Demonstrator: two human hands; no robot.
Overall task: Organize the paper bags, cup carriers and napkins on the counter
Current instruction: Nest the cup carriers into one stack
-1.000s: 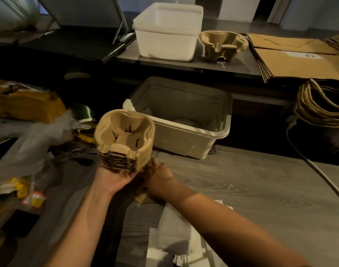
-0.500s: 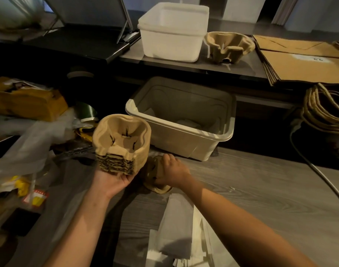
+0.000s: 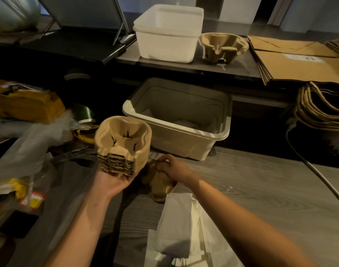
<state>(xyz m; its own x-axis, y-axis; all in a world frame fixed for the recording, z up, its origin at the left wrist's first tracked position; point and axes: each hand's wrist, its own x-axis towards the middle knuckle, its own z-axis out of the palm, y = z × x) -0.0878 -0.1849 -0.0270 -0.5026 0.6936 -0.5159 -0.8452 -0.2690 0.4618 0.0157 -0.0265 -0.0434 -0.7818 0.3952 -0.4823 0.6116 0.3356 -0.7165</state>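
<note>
My left hand [image 3: 112, 183] holds a stack of brown pulp cup carriers [image 3: 122, 145] from below, lifted above the grey wood counter [image 3: 251, 189]. Just to its right, my right hand [image 3: 174, 166] grips a single cup carrier [image 3: 158, 182] that lies on the counter. White napkins [image 3: 176, 224] lie in a loose pile near the front edge, under my right forearm. Another cup carrier [image 3: 223, 47] stands on the raised back shelf. Flat brown paper bags [image 3: 299, 62] are stacked on that shelf at the right, and more bags with twisted handles [image 3: 322, 108] lie below them.
A beige plastic bin [image 3: 180, 120] stands on the counter behind my hands, with white paper inside. A white tub [image 3: 168, 33] sits on the back shelf. Clear plastic wrap [image 3: 26, 151], a yellow package [image 3: 24, 103] and clutter fill the left side. A cable [image 3: 315, 170] crosses the right.
My right hand has moved out from behind the stack and taken hold of the single carrier on the counter. The stack in my left hand has barely moved.
</note>
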